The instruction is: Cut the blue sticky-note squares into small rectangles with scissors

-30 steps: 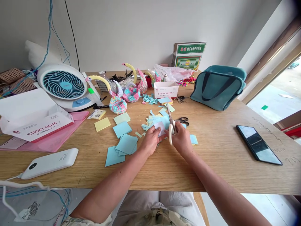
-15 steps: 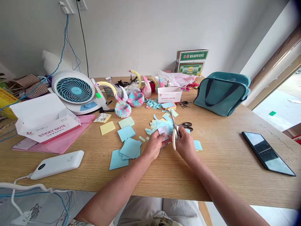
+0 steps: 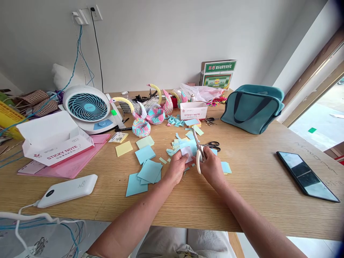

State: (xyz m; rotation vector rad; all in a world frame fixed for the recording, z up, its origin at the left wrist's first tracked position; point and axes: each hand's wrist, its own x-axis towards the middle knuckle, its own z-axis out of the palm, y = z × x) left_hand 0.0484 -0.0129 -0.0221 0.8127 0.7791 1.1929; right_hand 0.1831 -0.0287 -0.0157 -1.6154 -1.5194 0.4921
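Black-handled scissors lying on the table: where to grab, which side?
By the black loops, probably from above and the right: they lie low, turned rightward, and show plainly. Coming from the left looks worse, since the white-handled scissors crowd that side and the black pair's blades are hard to make out.

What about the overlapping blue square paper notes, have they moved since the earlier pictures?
No. Against the plain yellow rectangular paper note, the overlapping blue square paper notes keep their place; the whole view shifted.
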